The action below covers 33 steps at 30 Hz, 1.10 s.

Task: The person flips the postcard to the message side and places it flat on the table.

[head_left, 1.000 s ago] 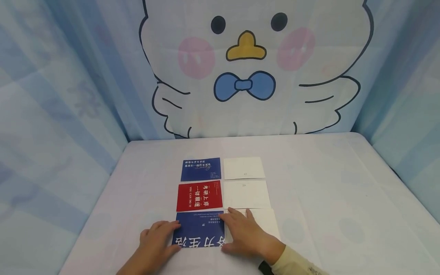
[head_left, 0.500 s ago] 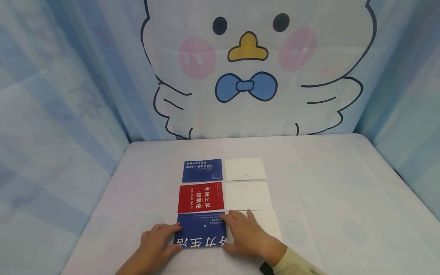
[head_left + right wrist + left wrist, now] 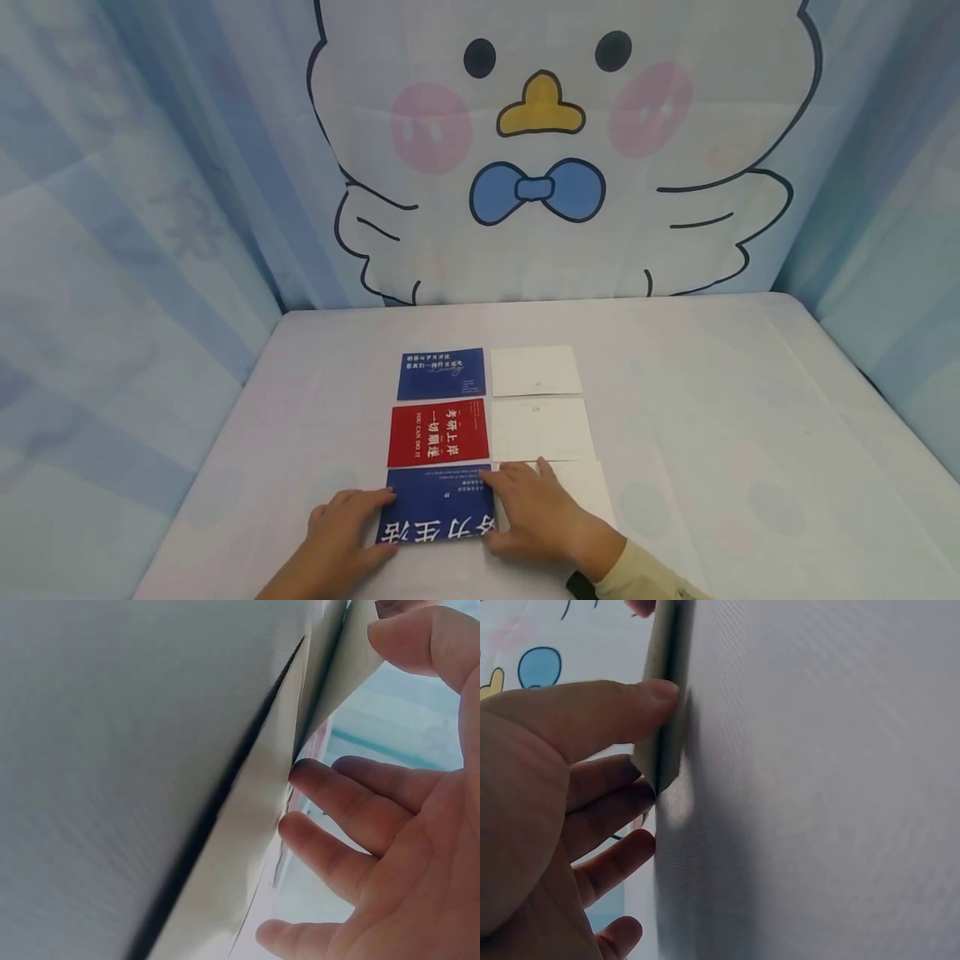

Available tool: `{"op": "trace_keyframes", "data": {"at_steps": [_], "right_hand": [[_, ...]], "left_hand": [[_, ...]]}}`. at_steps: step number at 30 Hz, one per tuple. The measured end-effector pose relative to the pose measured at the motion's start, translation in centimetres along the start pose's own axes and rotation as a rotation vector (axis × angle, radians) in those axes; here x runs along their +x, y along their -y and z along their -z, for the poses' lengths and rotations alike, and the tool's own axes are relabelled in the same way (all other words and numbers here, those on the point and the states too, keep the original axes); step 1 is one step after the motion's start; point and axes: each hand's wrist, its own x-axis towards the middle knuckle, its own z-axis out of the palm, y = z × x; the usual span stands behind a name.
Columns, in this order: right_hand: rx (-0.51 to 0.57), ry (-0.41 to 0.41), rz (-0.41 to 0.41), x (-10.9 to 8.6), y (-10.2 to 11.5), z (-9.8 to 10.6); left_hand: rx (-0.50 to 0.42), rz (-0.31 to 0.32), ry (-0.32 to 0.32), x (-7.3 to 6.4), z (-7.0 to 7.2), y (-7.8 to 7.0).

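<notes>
In the head view, my left hand [image 3: 341,533] and right hand [image 3: 551,521] hold the near blue postcard [image 3: 431,496] by its left and right sides. White lettering runs upside down along its near edge. The left wrist view has my left thumb [image 3: 626,712] on the card's edge, with the fingers spread behind. In the right wrist view, my right fingertips [image 3: 304,772] are right at the cards' edges and the thumb is at the raised card. Under my right hand lies a cream blank card [image 3: 585,483], partly hidden.
Beyond the near card lie a red postcard [image 3: 437,433] and another blue postcard [image 3: 442,373]. To their right are two cream blank cards, one in the middle [image 3: 542,429] and one at the far end [image 3: 536,371]. A printed curtain [image 3: 536,258] hangs behind the white table [image 3: 720,467].
The near blue postcard's left end has shifted very slightly toward the person, along with the left thumb. The right hand and the other cards look the same.
</notes>
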Motion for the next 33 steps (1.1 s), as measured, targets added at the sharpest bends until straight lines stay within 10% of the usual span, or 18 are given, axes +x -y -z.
{"op": "trace_keyframes", "data": {"at_steps": [33], "right_hand": [[-0.053,-0.089,-0.025,0.0,1.2,0.1]], "left_hand": [[-0.045,-0.028,-0.094,0.4,-0.6,0.0]]}}
